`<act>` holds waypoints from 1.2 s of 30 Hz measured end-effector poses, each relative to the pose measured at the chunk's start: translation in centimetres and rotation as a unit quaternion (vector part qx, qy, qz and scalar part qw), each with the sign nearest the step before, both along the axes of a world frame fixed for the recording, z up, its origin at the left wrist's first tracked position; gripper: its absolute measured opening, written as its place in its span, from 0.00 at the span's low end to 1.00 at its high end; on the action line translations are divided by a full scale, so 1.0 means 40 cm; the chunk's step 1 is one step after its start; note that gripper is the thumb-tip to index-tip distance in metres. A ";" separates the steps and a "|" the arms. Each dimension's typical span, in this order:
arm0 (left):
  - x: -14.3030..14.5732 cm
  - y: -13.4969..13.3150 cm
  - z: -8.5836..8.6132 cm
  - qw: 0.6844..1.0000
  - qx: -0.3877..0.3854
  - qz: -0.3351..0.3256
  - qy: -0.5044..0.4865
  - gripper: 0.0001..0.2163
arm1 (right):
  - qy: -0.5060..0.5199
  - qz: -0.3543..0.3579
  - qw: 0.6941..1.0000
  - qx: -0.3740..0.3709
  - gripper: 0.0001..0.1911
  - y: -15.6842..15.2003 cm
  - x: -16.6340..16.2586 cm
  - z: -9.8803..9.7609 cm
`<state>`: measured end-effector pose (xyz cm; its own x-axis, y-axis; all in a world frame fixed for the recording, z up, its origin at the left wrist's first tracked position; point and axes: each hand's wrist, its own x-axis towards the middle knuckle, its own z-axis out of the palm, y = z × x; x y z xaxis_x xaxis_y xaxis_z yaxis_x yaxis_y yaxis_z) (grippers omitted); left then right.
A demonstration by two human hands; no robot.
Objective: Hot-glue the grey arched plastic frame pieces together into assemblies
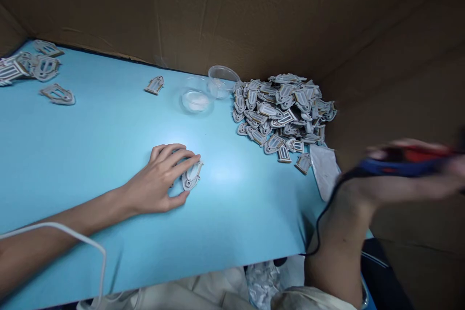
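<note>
My left hand (162, 177) rests on the blue table, its thumb and index finger bracketing a small grey window-shaped piece (192, 174) and touching its ends. The piece lies flat, with its arched end toward me. Part of something grey shows under the palm. Off to the right, above the table's edge, my right hand (410, 184) is wrapped round a blurred red and blue tool (403, 167) with a black cord. The kind of tool cannot be made out, and its far end is smeared by motion.
A large heap of similar pieces (283, 106) stands at the back right. Two clear plastic cups (224, 75) sit beside it, one with white stuff. More pieces (45, 68) lie at the back left. A white packet (324, 169) and a white cable (72, 232) are near me.
</note>
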<state>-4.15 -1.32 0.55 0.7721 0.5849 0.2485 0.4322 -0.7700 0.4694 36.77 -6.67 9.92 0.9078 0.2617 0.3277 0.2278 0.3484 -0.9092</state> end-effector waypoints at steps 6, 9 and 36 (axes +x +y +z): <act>-0.003 0.001 -0.003 0.997 -0.015 0.071 -0.002 0.34 | -0.061 0.450 0.862 -0.223 0.21 0.005 -0.280 -0.163; -0.001 0.001 0.000 0.996 -0.016 0.086 -0.006 0.35 | -0.110 0.548 0.769 -0.310 0.22 -0.029 -0.336 -0.205; 0.017 0.007 -0.004 0.991 -0.048 0.125 -0.016 0.35 | -0.353 0.525 0.691 -0.349 0.16 -0.047 -0.400 -0.192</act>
